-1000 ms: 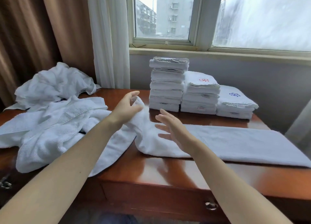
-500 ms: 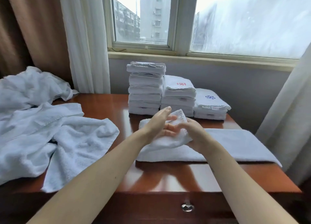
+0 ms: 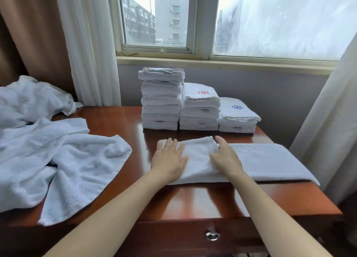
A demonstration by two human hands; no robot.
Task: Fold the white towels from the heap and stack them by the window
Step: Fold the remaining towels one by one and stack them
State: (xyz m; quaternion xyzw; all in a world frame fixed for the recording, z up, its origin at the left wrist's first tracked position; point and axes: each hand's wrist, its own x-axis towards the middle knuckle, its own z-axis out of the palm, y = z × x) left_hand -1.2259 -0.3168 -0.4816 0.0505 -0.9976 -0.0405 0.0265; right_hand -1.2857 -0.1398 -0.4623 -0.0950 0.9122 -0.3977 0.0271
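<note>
Left hand point(image 3: 168, 160) and right hand point(image 3: 226, 161), fingers straight, flatten the towel point(image 3: 270, 160) fold before the stacks point(image 3: 161, 102) to crease it

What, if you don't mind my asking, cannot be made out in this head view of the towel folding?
- Head view, left edge: the heap of unfolded towels is cut off, so it cannot be counted.
- Head view: the left hand and right hand cover much of the towel, hiding its layers.
- Head view: the tags on the folded stacks are too small to read.
</note>
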